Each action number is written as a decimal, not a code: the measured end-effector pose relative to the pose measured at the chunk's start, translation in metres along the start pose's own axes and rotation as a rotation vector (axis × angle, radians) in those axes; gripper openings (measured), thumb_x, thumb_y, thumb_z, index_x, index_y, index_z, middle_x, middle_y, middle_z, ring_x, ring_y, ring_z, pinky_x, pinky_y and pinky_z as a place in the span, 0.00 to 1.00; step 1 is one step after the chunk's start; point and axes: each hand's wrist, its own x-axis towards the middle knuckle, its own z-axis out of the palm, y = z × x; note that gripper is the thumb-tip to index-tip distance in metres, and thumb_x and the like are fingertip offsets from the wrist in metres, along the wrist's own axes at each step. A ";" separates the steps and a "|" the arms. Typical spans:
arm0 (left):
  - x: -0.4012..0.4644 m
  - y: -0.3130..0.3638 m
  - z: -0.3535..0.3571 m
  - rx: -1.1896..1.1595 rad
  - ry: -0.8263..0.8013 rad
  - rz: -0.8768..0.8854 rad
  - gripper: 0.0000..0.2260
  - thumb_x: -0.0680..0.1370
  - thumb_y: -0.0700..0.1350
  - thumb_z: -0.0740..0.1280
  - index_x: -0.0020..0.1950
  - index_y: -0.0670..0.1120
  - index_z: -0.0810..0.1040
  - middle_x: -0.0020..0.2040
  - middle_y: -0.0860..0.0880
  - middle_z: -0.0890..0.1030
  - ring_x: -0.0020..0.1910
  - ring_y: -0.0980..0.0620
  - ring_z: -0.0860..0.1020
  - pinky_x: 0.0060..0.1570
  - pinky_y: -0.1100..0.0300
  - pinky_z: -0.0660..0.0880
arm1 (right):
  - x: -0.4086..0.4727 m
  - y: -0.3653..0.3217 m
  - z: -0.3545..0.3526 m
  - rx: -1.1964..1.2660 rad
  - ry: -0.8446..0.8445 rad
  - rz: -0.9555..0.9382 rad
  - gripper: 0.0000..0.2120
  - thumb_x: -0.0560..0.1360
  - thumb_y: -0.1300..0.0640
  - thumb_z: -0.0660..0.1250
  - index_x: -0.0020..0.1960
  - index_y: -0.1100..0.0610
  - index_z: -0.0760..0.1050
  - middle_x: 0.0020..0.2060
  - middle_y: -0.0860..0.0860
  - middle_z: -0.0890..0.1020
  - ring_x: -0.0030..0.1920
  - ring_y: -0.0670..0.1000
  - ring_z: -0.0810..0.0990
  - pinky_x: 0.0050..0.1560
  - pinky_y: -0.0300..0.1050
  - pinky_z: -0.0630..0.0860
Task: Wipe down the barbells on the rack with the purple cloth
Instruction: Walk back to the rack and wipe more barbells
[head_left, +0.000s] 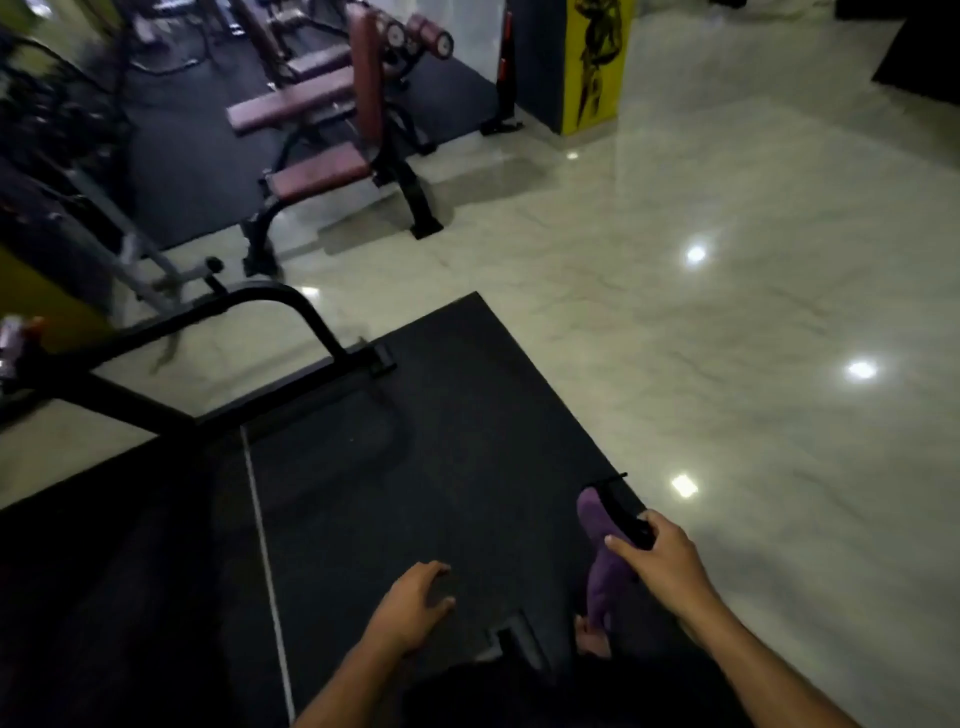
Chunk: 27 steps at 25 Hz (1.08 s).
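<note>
Head view: right hand grips purple cloth; left hand loosely spread; bench beyond black mat.

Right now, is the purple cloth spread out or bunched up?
Bunched up. The purple cloth hangs in a narrow roll from the right hand, which also grips a dark object.

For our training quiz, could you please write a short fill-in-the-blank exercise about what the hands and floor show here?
1. The cloth in the right hand is ____ in colour.
2. The left hand holds ____.
3. The mat under both hands is ____.
4. The nearest bench stands partly on the pale shiny ____.

Missing words: purple; nothing; black; floor
</note>
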 end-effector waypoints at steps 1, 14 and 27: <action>0.010 0.004 -0.014 -0.012 0.054 0.000 0.22 0.79 0.54 0.68 0.72 0.54 0.70 0.66 0.55 0.73 0.65 0.57 0.72 0.67 0.60 0.70 | 0.025 -0.021 0.003 0.021 -0.033 -0.004 0.12 0.70 0.54 0.79 0.44 0.55 0.76 0.38 0.51 0.83 0.40 0.53 0.83 0.40 0.57 0.82; 0.126 -0.056 -0.164 -0.842 0.319 -0.049 0.47 0.66 0.61 0.80 0.78 0.62 0.57 0.70 0.60 0.69 0.67 0.60 0.74 0.61 0.66 0.74 | 0.198 -0.330 0.198 0.422 -0.514 0.150 0.16 0.79 0.56 0.70 0.65 0.57 0.76 0.57 0.58 0.82 0.56 0.58 0.83 0.44 0.53 0.84; 0.170 -0.195 -0.454 -0.556 0.862 -0.093 0.09 0.82 0.56 0.65 0.57 0.54 0.78 0.49 0.57 0.83 0.49 0.59 0.81 0.48 0.53 0.78 | 0.296 -0.562 0.418 0.043 -0.909 -0.394 0.15 0.74 0.65 0.75 0.58 0.55 0.78 0.59 0.57 0.79 0.57 0.55 0.84 0.54 0.44 0.82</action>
